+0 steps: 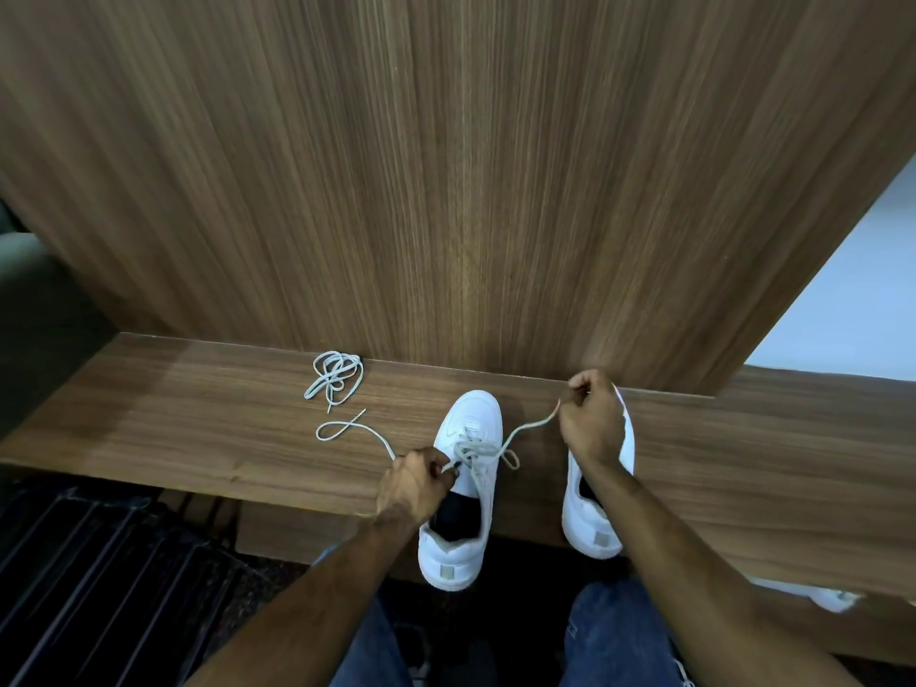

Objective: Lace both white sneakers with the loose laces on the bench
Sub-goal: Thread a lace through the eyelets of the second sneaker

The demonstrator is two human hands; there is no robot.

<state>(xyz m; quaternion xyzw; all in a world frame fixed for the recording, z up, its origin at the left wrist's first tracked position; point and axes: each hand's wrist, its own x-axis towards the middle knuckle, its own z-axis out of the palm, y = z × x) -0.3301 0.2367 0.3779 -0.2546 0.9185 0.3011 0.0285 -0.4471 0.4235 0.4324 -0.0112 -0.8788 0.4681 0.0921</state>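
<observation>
Two white sneakers stand on the wooden bench [198,428], toes pointing away from me. The left sneaker [463,493] has a pale lace [478,448] crossed through its front eyelets. My left hand [414,485] pinches one end of that lace at the shoe's left side; the slack loops out to the left on the bench. My right hand [590,421] holds the lace's other end up and to the right, above the right sneaker [592,513], which it partly hides. A second lace [337,376] lies bundled at the bench's back.
A tall wooden panel [446,166] rises directly behind the bench. A dark ribbed mat [99,577] lies on the floor at lower left. My knees in blue jeans [614,637] are below the bench edge. A white object [832,595] shows at lower right.
</observation>
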